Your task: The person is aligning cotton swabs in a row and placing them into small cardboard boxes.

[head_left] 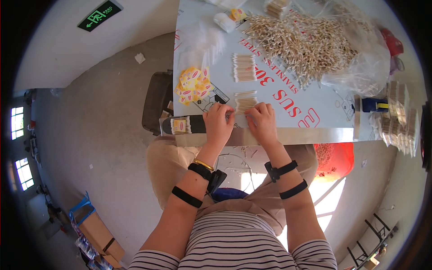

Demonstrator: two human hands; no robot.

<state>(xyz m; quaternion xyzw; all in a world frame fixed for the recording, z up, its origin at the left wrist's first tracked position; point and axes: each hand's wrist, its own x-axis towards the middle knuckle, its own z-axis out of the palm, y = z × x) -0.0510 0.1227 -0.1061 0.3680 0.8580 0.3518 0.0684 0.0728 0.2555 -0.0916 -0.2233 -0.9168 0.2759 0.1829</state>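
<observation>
A small row of cotton swabs lies side by side near the front edge of the table. At its left end is my left hand, thumb and forefinger closed on the swab tips. My right hand pinches the opposite end, its fingers bent inward. Farther back lies a second, larger row of cotton swabs. To the left of my left hand, a dark strip carries a row of swabs with a yellow label on top. What lies beneath my fingertips is hidden.
A big heap of loose swabs covers the back right, beside a clear plastic bag. Yellow labels and clear sachets lie left. A blue-and-yellow tool and stacked swab packs stand right. Below are a dark bin and red bag.
</observation>
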